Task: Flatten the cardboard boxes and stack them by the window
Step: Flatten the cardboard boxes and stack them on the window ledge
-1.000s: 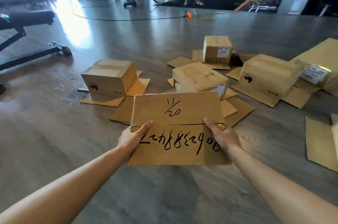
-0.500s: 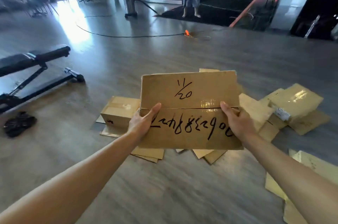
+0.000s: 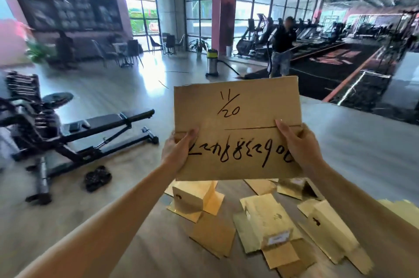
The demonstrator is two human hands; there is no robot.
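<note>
Above floor | flattened box [image 3: 238, 128] (marker-scrawled) | left hand [image 3: 175, 153], right hand [image 3: 297, 141] gripping edges

Both forearms are bare, with no sleeves; the left hand [image 3: 175, 153] and right hand [image 3: 297, 144] wear nothing.

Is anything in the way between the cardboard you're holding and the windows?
Both hands, left and right, grip the flattened cardboard. Toward the windows, a vacuum and chairs stand on the floor, with open floor between them.
</note>
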